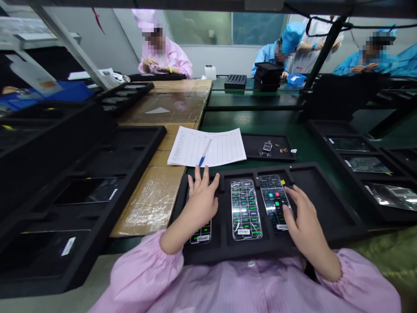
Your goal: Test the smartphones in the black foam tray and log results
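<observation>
Three smartphones lie side by side in a black foam tray (223,251), each in clear film with a white label near its lower end. Over the left smartphone (202,230) my left hand (200,200) is spread with fingers apart, hiding most of its screen. The middle smartphone (246,211) shows a grid of boxes with green text, and neither hand touches it. On the right smartphone (272,204), red, teal and green round icons glow on a dimmed screen. My right hand (302,215) is at that phone's right edge, thumb and fingers apart, the thumb by the screen.
Beyond the tray lie printed sheets (182,148) with a blue pen (203,154), and a shallow black tray (283,141) with small parts. More foam trays with phones stand left (130,174) and right (353,178). Several people in work caps sit across the bench.
</observation>
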